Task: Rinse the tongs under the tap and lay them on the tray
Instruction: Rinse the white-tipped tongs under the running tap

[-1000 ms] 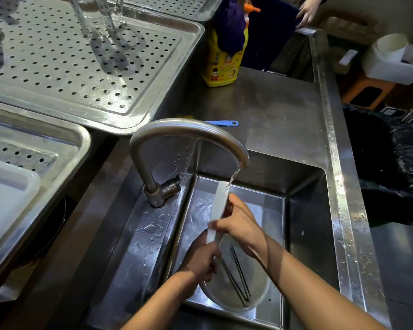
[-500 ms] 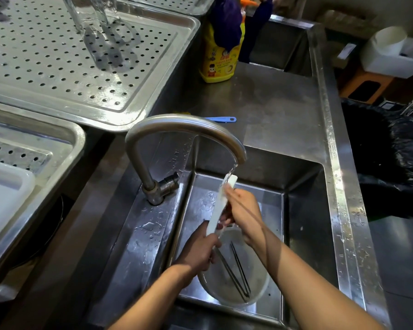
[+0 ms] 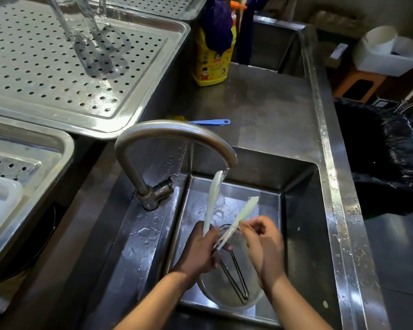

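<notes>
Still rinsing: tongs over sink, one arm under tap stream. Left hand clamps hinge end; right hand prob. pinches other arm. Next: lift to tray, upper left.

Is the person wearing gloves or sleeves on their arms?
No. The left hand and right hand are bare, with no gloves, rings or watch showing. Both forearms are bare as far as the picture reaches, so no sleeve is visible.
</notes>
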A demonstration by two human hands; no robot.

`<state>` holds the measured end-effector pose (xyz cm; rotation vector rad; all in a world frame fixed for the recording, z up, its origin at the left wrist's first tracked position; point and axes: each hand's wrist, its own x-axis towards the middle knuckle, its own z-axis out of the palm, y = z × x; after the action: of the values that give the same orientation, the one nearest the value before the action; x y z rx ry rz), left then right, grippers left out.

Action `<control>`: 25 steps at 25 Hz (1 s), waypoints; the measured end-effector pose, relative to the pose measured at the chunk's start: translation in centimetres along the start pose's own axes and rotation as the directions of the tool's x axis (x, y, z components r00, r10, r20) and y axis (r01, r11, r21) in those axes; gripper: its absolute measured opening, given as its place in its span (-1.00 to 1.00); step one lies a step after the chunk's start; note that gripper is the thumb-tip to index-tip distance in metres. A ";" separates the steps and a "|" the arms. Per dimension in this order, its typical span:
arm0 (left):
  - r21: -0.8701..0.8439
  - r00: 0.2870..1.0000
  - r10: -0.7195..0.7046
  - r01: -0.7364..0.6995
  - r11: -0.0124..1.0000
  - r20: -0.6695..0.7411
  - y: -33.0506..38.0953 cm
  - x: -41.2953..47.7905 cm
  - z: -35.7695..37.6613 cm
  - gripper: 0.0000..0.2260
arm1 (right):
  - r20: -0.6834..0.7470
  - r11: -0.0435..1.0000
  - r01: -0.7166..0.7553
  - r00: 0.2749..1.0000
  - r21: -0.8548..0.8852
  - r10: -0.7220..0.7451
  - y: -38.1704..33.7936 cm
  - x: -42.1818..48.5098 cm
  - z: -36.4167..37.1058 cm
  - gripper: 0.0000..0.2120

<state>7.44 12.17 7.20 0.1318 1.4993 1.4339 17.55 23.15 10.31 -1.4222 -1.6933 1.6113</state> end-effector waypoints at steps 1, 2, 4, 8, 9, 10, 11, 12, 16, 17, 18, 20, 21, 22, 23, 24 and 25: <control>-0.031 0.999 -0.024 0.025 0.999 0.026 0.2 0.0 0.6 -0.76 | -0.049 0.998 -0.060 0.997 -0.031 0.059 0.6 -0.7 -0.6 -0.79; -0.040 0.997 -0.043 0.046 0.998 0.056 0.4 0.1 1.1 -0.72 | 0.009 0.990 -0.143 0.990 -0.008 0.143 0.8 -1.2 -0.5 -0.71; -0.006 0.990 -0.079 0.080 0.997 0.114 0.6 0.4 2.2 -0.58 | 0.257 0.938 -0.313 0.928 0.149 0.269 0.9 -1.7 0.6 -0.67; 0.444 0.997 0.034 0.000 0.896 -0.069 0.6 1.1 2.8 -0.50 | 0.327 0.817 -0.411 0.899 0.404 0.291 0.5 -1.7 2.0 -0.73; 0.623 0.984 0.132 -0.028 0.782 -0.122 0.7 1.3 2.4 -0.51 | 0.319 0.812 -0.406 0.903 0.419 0.286 0.7 -1.6 1.7 -0.70; 0.711 0.963 0.223 -0.052 0.702 -0.150 0.9 1.7 2.0 -0.56 | 0.315 0.834 -0.384 0.910 0.397 0.269 0.8 -1.5 1.3 -0.68; 0.715 0.953 0.259 -0.072 0.696 -0.156 1.3 2.1 1.9 -0.65 | 0.303 0.876 -0.348 0.920 0.333 0.250 0.8 -1.4 0.8 -0.68; 0.622 0.954 0.254 -0.103 0.776 -0.159 2.0 2.6 2.0 -0.77 | 0.289 0.925 -0.299 0.930 0.236 0.227 0.8 -1.3 0.4 -0.69; 0.141 0.961 0.199 -0.174 0.975 -0.192 4.4 5.6 1.9 -0.85 | 0.278 0.990 -0.137 0.950 -0.030 0.140 0.9 -1.9 0.2 -0.65; 0.139 0.961 0.204 -0.179 0.974 -0.189 4.9 6.3 1.9 -0.85 | 0.281 0.993 -0.110 0.952 -0.048 0.119 1.0 -2.1 0.1 -0.62; 0.170 0.961 0.204 -0.173 0.970 -0.187 5.2 6.8 1.9 -0.86 | 0.280 0.994 -0.090 0.955 -0.055 0.102 1.1 -2.2 0.0 -0.62; 0.214 0.959 0.189 -0.144 0.966 -0.211 5.4 7.6 2.1 -0.84 | 0.276 0.995 -0.055 0.958 -0.086 0.077 1.2 -2.2 -0.1 -0.66; 0.210 0.952 0.184 -0.134 0.968 -0.242 5.4 7.8 2.2 -0.81 | 0.274 0.993 -0.032 0.960 -0.111 0.061 1.4 -2.1 -0.1 -0.70; 0.201 0.944 0.184 -0.131 0.971 -0.275 5.4 7.9 2.4 -0.78 | 0.271 0.991 -0.013 0.961 -0.135 0.050 1.5 -2.0 0.0 -0.73; 0.195 0.933 0.186 -0.130 0.972 -0.308 5.4 7.8 2.5 -0.75 | 0.272 0.988 -0.005 0.961 -0.153 0.047 1.7 -2.0 0.1 -0.74; 0.187 0.923 0.183 -0.124 0.974 -0.338 5.3 7.7 2.4 -0.72 | 0.280 0.987 -0.009 0.958 -0.158 0.054 1.9 -2.1 0.2 -0.73; 0.173 0.916 0.174 -0.117 0.978 -0.361 5.2 7.5 2.4 -0.69 | 0.292 0.988 -0.016 0.954 -0.156 0.062 2.1 -2.3 0.3 -0.73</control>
<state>2.79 20.33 7.62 0.0622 1.9470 1.5251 19.00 20.67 9.13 -1.3424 -2.0056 1.8271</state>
